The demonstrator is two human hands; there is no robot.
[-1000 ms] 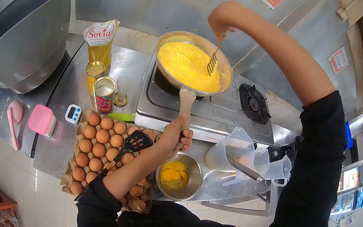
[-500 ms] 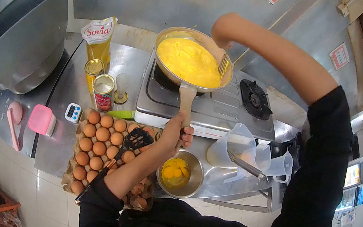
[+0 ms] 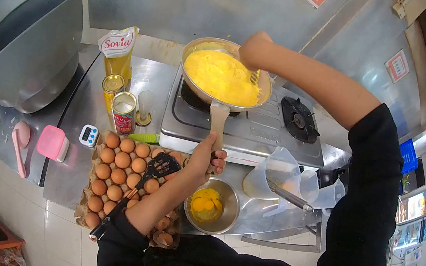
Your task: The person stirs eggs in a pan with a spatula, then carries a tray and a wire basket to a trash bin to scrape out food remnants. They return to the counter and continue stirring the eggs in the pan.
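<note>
My left hand (image 3: 207,157) is closed around the beige handle (image 3: 218,117) of a frying pan (image 3: 193,83) on the left burner. Soft yellow scrambled egg (image 3: 218,76) fills much of the pan. Over the pan's right side, my right hand (image 3: 254,50) is closed on a slotted turner (image 3: 255,77); its slotted end is in the egg and its handle is hidden by the hand. Below my left hand, a steel bowl (image 3: 234,213) holds raw eggs with several yolks (image 3: 206,204). A black slotted spatula (image 3: 161,165) lies across the egg tray, partly under my left forearm.
A carton tray of brown eggs (image 3: 118,176) sits left of the bowl. Cans (image 3: 124,114), an oil pouch (image 3: 118,47), a timer (image 3: 89,135) and a pink container (image 3: 52,142) stand farther left. Right are plastic jugs (image 3: 275,175), a whisk (image 3: 291,196) and a second burner (image 3: 300,119).
My right hand has moved down and slightly left over the pan, and the turner has shifted left through the egg. My left hand keeps its hold on the handle.
</note>
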